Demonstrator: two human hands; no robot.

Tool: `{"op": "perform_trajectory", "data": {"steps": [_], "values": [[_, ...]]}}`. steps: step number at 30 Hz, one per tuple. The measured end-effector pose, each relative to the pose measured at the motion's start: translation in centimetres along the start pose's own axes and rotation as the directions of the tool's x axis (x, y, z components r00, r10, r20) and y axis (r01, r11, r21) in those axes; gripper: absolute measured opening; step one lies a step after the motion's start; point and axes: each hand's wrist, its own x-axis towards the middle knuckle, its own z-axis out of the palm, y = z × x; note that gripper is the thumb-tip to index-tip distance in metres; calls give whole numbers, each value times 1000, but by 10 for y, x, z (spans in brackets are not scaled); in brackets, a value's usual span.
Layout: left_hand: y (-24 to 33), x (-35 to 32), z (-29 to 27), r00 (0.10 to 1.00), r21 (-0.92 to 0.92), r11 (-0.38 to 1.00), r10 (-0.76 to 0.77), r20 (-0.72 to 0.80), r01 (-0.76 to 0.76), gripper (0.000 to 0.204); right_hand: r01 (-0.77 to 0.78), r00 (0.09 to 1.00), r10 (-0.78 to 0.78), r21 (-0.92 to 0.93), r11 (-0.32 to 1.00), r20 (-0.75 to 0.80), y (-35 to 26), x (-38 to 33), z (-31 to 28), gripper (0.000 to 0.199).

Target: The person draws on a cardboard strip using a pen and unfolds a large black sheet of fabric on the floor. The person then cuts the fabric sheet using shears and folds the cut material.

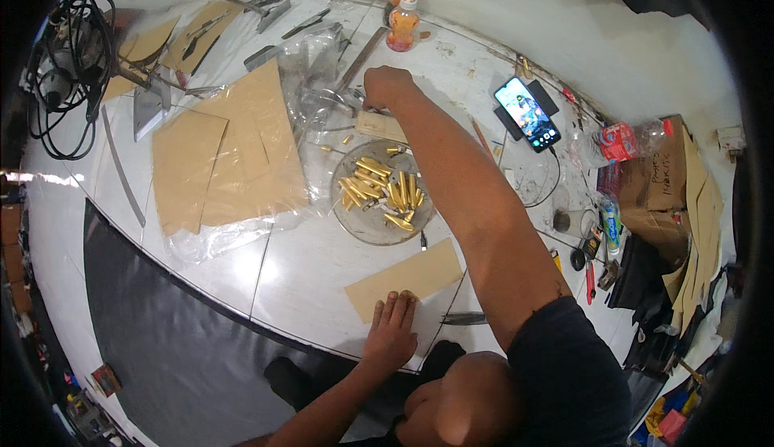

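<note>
My left hand (392,332) lies with its fingers stretched flat on the near edge of a tan rectangular card piece (419,274) on the white tiles. My right arm reaches far across, and my right hand (388,87) is closed beyond the bowl; whatever its fingers hold, if anything, is hidden. Just below that hand lies a pale flat block (380,127), and a flat metal strip (362,57) lies beyond it. Between my hands stands a clear round bowl (347,225) with several gold-coloured metal pieces (372,174) in it.
Larger tan sheets (242,153) in clear plastic lie at the left. Bottles (403,24) stand by the wall. At the right are a lit phone (528,112) on a cable, a plastic bottle (617,142) and a cardboard box (657,173). Coiled black cables (68,68) hang far left.
</note>
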Motion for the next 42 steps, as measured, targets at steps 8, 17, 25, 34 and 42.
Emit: {"op": "perform_trajectory", "data": {"steps": [8,17,25,34,42], "values": [[2,4,-2,999,-44,998,-33,22,34,76,199,817,123,477,856,-563,15,13,3,40],[10,4,2,999,74,996,42,19,-44,76,408,912,104,903,-137,-397,33,-244,32,13],[10,6,13,999,202,979,30,30,-35,79,143,932,294,960,242,-213,17,-382,190,25],[11,4,13,999,163,986,43,-15,-40,80,339,786,273,756,560,-555,7,-357,217,21],[1,-1,10,997,145,987,73,-39,-67,77,175,876,330,869,462,-352,-3,-354,215,17]]}}
